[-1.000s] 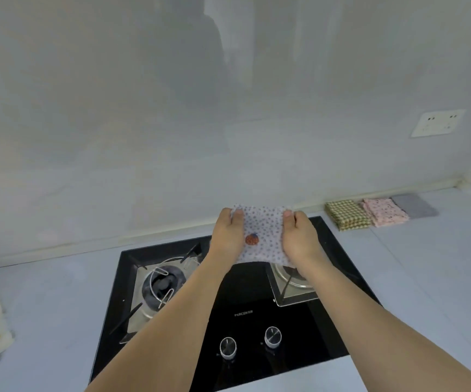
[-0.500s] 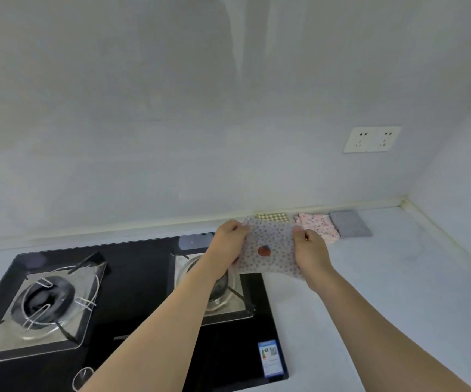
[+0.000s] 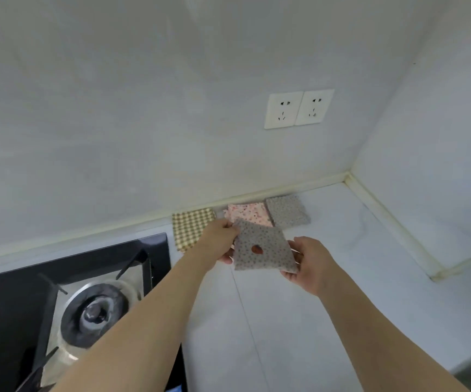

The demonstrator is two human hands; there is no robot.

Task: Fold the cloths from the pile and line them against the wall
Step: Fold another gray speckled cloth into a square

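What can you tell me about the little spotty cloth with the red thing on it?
The spotty cloth is a soft, folded square, greyish with tiny dots and one red strawberry-like shape in the middle. The left hand pinches its left edge and the right hand holds its right edge, above the white counter.

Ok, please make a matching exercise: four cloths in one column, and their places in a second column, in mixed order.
Cloths:
1. checked cloth
2. pink cloth
3. grey cloth
4. dotted cloth

Places:
A. held in both hands
B. row end nearest the corner
C. row end nearest the stove
D. middle of the row

Pairs: 1-C, 2-D, 3-B, 4-A
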